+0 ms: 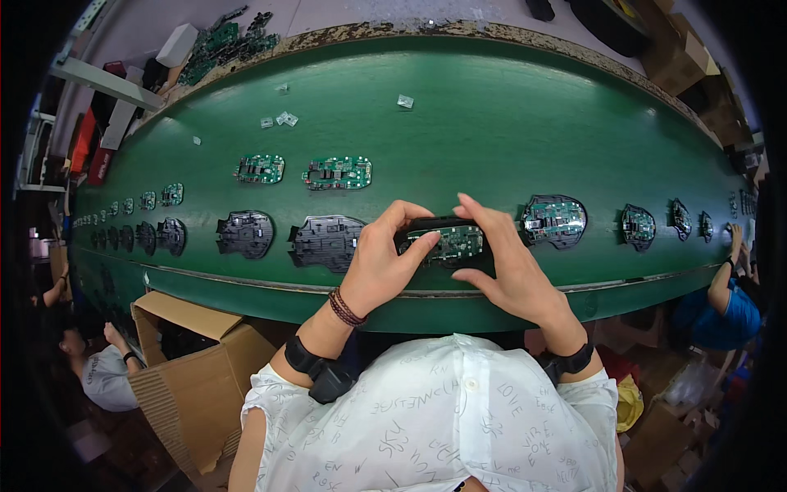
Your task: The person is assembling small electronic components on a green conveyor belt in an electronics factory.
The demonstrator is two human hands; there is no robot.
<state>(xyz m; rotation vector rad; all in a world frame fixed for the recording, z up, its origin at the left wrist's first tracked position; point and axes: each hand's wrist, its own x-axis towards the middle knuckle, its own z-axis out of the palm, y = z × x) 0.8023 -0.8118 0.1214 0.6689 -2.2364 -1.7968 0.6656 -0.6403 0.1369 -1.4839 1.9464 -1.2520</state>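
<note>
In front of me, over the near side of the green belt (492, 107), I hold a black plastic shell (438, 222) shaped like a computer mouse base. A green circuit board (464, 242) lies in it. My left hand (379, 261) grips the left end, its thumb pressed on the board. My right hand (518, 275) spans the right end, fingers at the far edge and thumb at the near edge. Just left of my left hand lies a bare black shell (321, 246). Right of my right hand sits a shell with a board in it (555, 220).
Farther left are another bare shell (244, 234) and loose circuit boards (338, 173). More shells with boards (638, 228) line the right side. Small clear pieces (405, 102) lie at the far side. A cardboard box (193, 385) stands at lower left. Co-workers sit at both ends.
</note>
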